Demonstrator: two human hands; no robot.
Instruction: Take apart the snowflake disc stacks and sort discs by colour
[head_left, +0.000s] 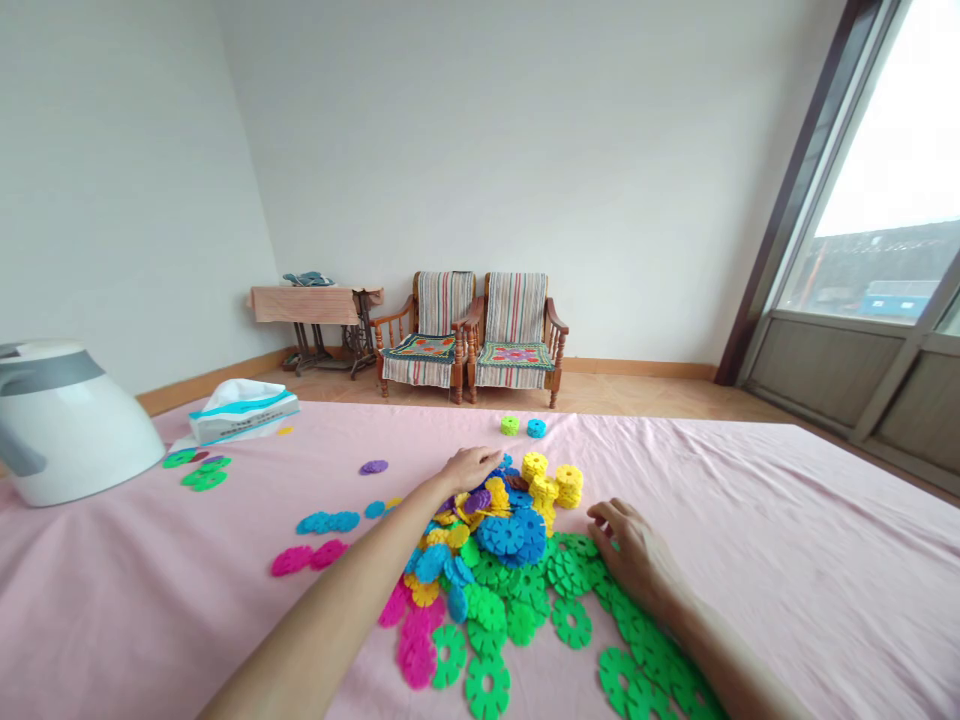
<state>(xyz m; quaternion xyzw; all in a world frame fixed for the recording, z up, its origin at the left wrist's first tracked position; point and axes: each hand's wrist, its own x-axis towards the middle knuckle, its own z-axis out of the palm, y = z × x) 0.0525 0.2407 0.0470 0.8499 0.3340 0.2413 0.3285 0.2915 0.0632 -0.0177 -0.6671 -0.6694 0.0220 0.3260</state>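
- With twelve o'clock pointing at the chairs, the heap of notched plastic discs [491,572] lies at the centre of the dial, on the pink cloth [787,520].
- The left hand [471,468] is at twelve o'clock on the heap, palm down, its fingers bent towards the blue pieces there — I cannot tell whether they grip one.
- The right hand [624,540] is at three o'clock, by the green discs [572,622]; its fingers are loosely bent and parted, with no disc visible between them.
- The yellow stacks [568,486] stand at one to two o'clock, between the two hands.
- Large blue discs [501,536] lie on top of the heap; the green ones spread from three round to six o'clock, and magenta discs [417,650] lie at seven.
- Further out, a magenta pair [309,557] lies at nine o'clock, a row of light blue discs [328,522] just past it, and purple discs [373,467] at ten.
- A lime stack [510,426] and a small blue stack [536,428] stand side by side at twelve, well beyond the left hand.
- A white kettle [90,440] and a tissue box [244,414] stand around ten o'clock — more green discs [204,480] lie near them.
- Two wooden chairs [516,330] stand at twelve, beyond the cloth.
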